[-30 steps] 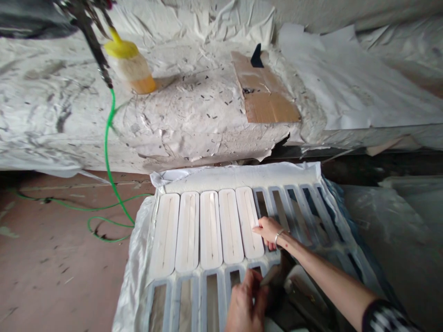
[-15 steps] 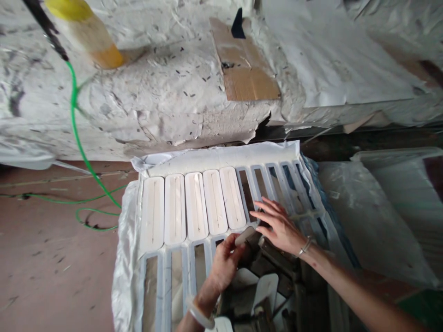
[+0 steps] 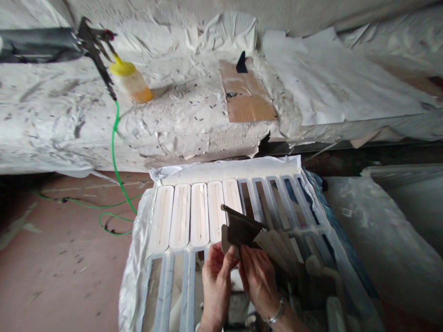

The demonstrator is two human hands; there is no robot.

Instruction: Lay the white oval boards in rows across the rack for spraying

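My left hand point(image 3: 216, 281) pinches the near end of a dark flat piece with a rounded, plate-like edge point(image 3: 242, 229). The fingers of my right hand point(image 3: 258, 279) are closed at the same end, close against the left fingertips. The piece is held tilted above a frame point(image 3: 180, 253) of long slots. Pale oblong panels with rounded ends point(image 3: 181, 214) fill several slots in the far left row, each with a thin line down its middle. Below and right of my hands lie more dark pieces point(image 3: 297, 267) and pale panels, partly hidden and blurred.
Beyond the frame runs a ledge point(image 3: 187, 124) covered in wrinkled white sheeting. On it are a spray gun point(image 3: 95, 50) with a yellow-lidded cup point(image 3: 133, 83), and cardboard point(image 3: 247, 101) bearing a dark fin-shaped piece point(image 3: 241, 63). A green hose point(image 3: 116, 147) trails to the floor. Clear plastic point(image 3: 374, 230) lies at right.
My right hand, spread open over the slots before, has come in beside the left and closed on the piece. The dark piece now stands up in view. The camera view has shifted.
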